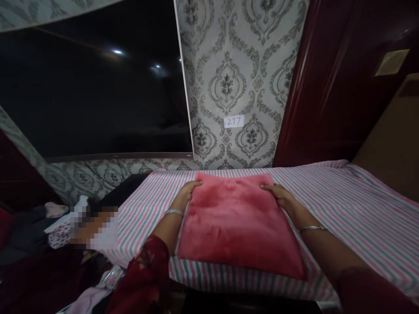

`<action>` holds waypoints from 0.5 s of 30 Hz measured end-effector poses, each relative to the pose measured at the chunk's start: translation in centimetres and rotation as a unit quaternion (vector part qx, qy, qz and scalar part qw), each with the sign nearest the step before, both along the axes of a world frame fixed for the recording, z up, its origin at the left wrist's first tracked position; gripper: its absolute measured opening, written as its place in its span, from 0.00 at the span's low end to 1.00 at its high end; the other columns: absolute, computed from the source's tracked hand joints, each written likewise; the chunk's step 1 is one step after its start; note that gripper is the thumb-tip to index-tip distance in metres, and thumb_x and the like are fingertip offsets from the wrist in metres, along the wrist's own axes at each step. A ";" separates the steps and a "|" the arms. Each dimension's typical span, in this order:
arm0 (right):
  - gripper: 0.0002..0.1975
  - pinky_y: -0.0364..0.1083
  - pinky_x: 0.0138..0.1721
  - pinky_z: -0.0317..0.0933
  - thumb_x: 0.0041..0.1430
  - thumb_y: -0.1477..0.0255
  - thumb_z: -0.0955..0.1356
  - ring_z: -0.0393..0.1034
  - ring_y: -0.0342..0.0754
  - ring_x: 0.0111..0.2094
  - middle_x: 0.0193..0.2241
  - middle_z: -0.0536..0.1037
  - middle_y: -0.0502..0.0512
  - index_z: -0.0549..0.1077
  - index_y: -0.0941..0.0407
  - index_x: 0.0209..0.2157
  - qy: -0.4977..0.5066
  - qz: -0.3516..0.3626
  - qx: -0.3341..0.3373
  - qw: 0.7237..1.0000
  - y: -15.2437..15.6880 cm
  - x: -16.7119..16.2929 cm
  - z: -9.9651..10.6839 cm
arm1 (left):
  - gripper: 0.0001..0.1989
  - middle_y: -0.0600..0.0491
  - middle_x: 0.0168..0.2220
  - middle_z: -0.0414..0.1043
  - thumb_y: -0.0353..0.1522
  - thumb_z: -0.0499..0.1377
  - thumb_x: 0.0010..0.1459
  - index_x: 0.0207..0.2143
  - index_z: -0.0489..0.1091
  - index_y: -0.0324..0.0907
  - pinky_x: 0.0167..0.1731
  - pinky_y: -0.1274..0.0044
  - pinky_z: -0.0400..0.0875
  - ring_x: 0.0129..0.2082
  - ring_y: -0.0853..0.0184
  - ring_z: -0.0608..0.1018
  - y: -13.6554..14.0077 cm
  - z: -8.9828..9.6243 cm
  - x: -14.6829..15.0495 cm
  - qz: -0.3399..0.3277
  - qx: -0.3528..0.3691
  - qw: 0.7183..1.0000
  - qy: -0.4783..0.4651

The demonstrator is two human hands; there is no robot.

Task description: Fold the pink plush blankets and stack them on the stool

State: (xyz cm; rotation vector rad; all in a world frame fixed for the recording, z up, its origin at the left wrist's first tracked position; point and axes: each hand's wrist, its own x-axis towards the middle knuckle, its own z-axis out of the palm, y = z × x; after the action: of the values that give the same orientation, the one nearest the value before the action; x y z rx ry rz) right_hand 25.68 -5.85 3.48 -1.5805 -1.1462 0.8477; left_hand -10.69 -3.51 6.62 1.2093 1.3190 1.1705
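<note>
A square, pink-red plush cushion cover (232, 222) lies nearly flat on a striped cloth (337, 200), its near edge reaching the front of the surface. My left hand (188, 194) grips its far left corner area, thumb on top and the other fingers mostly hidden at the edge. On the opposite side, my right hand (282, 195) holds the upper right edge in the same way, thumb over the plush. Slight creases and darker patches run across the fabric between my hands. Both wrists wear a bangle.
A large dark television (98, 87) hangs on the patterned wall at left. A paper label (234, 121) reading 277 is stuck on the wall. Dark red wood panelling (324, 87) and a brown board (393, 139) stand at right. Clothes and a blurred patch lie at lower left.
</note>
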 end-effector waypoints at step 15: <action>0.28 0.62 0.52 0.69 0.51 0.53 0.69 0.74 0.63 0.48 0.47 0.78 0.65 0.70 0.54 0.49 -0.213 -0.054 0.379 0.899 -10.9 2.7 2.1 | 0.16 0.45 0.55 0.72 0.37 0.64 0.52 0.45 0.73 0.45 0.60 0.61 0.67 0.58 0.55 0.72 -8.1 4.2 -6.0 -0.016 0.454 0.838 0.302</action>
State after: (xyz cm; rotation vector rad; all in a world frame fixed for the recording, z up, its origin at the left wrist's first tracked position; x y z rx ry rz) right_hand 28.36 -16.76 5.60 -1.1581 -1.4460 -0.0696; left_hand -16.72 -11.57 10.85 2.4401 1.1529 1.5199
